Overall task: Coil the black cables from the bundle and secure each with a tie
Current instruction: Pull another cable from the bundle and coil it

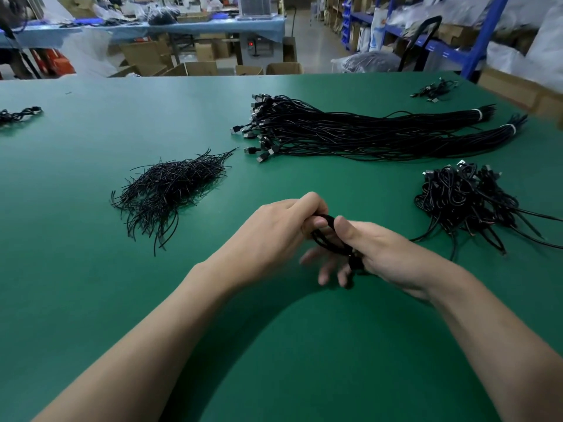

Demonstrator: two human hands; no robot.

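A black cable coil [327, 236] is held between both hands above the green table [91, 300]. My left hand [274, 229] curls its fingers over the coil's upper loop. My right hand [374, 251] grips the coil's lower end with thumb up, its fingers partly spread below. A pile of short black ties [167, 190] lies to the left. The long bundle of black cables [350, 129] with USB plugs lies further back, bound by white bands at its right end. A heap of coiled cables [466, 199] sits to the right.
Small cable groups lie at the far left edge [18, 115] and the far right corner [434, 90]. Cardboard boxes [195, 68], a blue-covered table [152, 27] and blue shelving [457, 41] stand beyond the table.
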